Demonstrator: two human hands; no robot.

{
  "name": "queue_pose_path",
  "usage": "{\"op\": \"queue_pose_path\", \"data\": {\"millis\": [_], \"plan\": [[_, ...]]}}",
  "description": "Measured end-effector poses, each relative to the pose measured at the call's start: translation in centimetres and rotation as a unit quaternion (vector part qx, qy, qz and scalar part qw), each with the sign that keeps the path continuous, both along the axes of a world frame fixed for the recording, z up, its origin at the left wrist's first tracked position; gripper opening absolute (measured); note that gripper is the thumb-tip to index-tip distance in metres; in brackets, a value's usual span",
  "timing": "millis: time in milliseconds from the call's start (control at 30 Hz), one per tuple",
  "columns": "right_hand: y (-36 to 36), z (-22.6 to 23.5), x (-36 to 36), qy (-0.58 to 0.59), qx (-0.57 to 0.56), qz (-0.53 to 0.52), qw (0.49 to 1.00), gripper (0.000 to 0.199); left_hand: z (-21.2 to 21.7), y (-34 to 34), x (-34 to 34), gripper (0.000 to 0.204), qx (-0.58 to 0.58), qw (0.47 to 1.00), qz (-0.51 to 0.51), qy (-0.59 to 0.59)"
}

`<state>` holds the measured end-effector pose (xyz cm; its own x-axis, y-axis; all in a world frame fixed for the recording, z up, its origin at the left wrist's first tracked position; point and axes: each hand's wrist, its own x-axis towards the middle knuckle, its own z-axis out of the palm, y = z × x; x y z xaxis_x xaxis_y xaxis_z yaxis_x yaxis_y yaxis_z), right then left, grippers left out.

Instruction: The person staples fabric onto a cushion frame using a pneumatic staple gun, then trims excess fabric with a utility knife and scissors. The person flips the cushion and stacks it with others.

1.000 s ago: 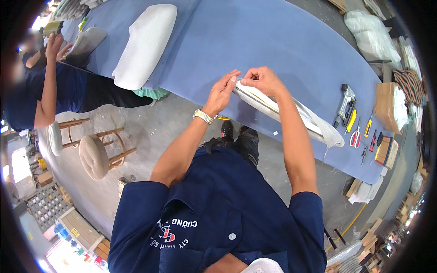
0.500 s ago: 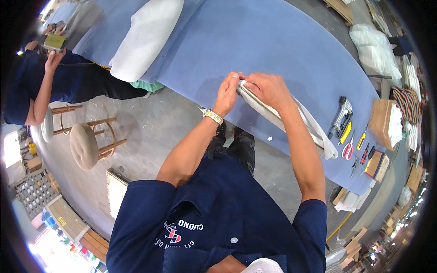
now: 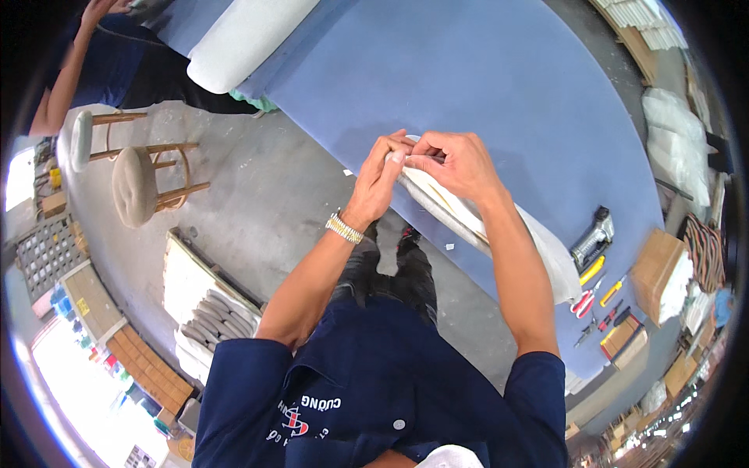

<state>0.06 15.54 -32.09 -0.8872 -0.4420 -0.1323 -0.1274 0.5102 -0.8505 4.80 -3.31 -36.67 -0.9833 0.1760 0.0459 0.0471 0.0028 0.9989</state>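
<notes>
A long, slightly curved padded piece covered in light grey fabric (image 3: 552,267) lies along the near edge of the blue table, its pale inner side partly showing. My left hand (image 3: 378,178), with a metal band on the wrist, closes around the piece's left end. At that same end, my right hand (image 3: 459,162) pinches the fabric edge between thumb and fingers. The fingertips of both hands nearly meet, and what lies between them is partly hidden. My right forearm crosses over the middle of the piece.
On the blue table (image 3: 468,78) are a staple gun (image 3: 594,238), a yellow knife (image 3: 592,270), red-handled scissors (image 3: 582,304) and a fabric roll (image 3: 253,39). A cardboard box (image 3: 654,269) is at right. Stools (image 3: 133,187) and another person (image 3: 101,62) are at left.
The view has shifted. Both hands remain at the piece's left end, but the fingers have changed position and more of the pale inner side shows. The other person's hands have moved toward the picture's top.
</notes>
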Motion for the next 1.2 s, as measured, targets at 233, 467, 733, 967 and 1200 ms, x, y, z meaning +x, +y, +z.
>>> {"op": "queue_pose_path", "data": {"millis": [233,467,733,967,1200], "plan": [[-0.2,1.2,0.8,0.055,0.017,0.101,0.993,0.020,-0.4,-1.1,2.7,0.030,-0.068,0.997,0.025,-0.011],[1.6,3.3,0.5,0.067,0.127,0.083,0.986,0.017,1.6,1.1,1.5,0.037,-0.110,0.992,0.047,-0.043],[0.7,0.5,2.1,0.198,0.096,0.041,0.975,0.012,0.9,1.2,3.0,0.039,-0.072,0.994,0.073,-0.021],[0.4,-0.5,2.0,0.178,0.043,0.029,0.983,0.010,0.4,1.0,3.2,0.038,-0.065,0.995,0.076,0.003],[0.4,-1.0,1.8,0.216,0.014,0.066,0.974,0.011,0.2,0.4,3.2,0.034,-0.084,0.994,0.066,-0.004]]}}
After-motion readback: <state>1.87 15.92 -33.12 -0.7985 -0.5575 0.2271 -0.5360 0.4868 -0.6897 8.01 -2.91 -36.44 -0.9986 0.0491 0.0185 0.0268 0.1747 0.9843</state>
